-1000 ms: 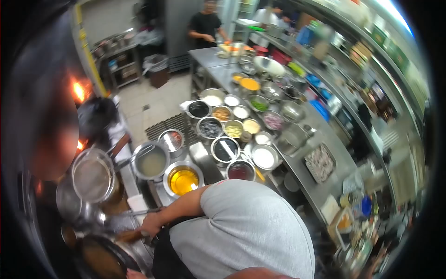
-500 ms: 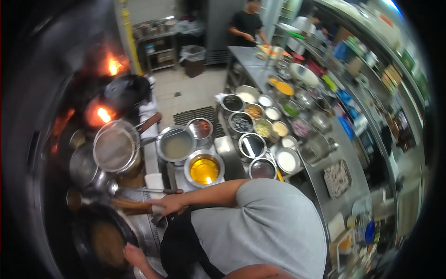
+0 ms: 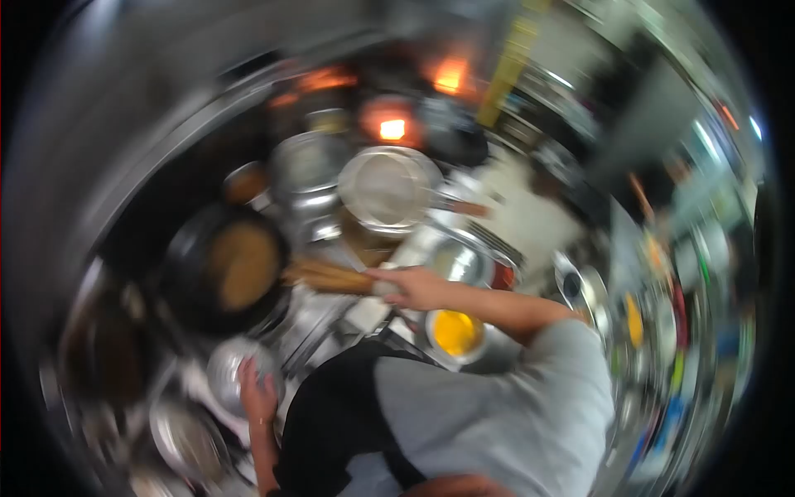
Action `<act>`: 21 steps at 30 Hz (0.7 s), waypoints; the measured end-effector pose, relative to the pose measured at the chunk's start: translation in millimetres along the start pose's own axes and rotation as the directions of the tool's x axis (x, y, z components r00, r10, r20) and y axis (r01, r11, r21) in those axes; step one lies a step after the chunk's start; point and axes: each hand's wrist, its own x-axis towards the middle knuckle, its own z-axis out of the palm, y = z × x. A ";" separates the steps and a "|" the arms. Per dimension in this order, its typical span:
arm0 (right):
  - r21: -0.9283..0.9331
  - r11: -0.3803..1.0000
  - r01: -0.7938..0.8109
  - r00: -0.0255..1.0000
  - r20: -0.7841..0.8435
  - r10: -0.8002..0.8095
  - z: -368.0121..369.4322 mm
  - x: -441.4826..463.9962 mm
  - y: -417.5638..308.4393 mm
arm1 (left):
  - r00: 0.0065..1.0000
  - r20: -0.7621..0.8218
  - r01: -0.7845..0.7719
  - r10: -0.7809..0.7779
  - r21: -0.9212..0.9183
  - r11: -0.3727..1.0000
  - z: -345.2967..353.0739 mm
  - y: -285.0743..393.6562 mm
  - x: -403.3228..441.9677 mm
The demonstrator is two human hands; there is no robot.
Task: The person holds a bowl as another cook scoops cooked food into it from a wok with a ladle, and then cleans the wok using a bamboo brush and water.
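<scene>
My right hand (image 3: 399, 287) is closed around the bound end of a bamboo wok brush (image 3: 331, 276). Its bristles point left toward a black wok (image 3: 186, 273) with brownish liquid (image 3: 244, 263) in it. Below the wok, my left hand (image 3: 258, 393) is over the edge of a shiny metal bowl (image 3: 225, 373); its thumb and fingers look apart, though motion blurs them. Whether the fingers press on the bowl I cannot tell. A pot of yellow oil (image 3: 457, 333) stands just below my right forearm.
Flames (image 3: 392, 129) burn at the stove behind a round strainer (image 3: 389, 189). Metal pots (image 3: 310, 161) stand left of the strainer. A covered-looking metal vessel (image 3: 189, 439) sits at lower left. Blurred shelves and containers line the right side.
The view has swung left, so the stove now fills the middle. My left hand has gone from the wok's rim to the metal bowl. My right hand still grips the wok brush.
</scene>
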 end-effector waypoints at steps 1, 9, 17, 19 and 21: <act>-0.056 0.993 0.103 0.994 -0.016 -0.104 -11.4 15.8 -0.5 | 0.990 -0.040 -0.126 0.136 0.195 0.973 2.9 -30.7 -7.4; -0.092 0.887 0.454 0.890 0.098 -0.445 81.3 244.3 -112.1 | 0.951 -0.308 0.112 -0.043 0.213 0.971 -20.9 -16.1 -100.7; -0.099 0.967 0.234 0.972 -0.011 -0.236 205.0 338.9 -186.5 | 0.797 -0.518 0.407 -0.312 0.077 0.910 -26.0 -21.0 -193.0; -0.138 0.898 0.418 0.908 0.027 -0.418 182.4 297.1 -156.1 | 0.775 -0.566 0.418 -0.281 0.127 0.899 -26.1 -37.2 -219.4; -0.312 0.785 0.535 0.844 0.160 -0.512 160.1 302.6 -125.1 | 0.711 -0.603 0.514 -0.362 0.095 0.852 -26.6 -32.1 -230.9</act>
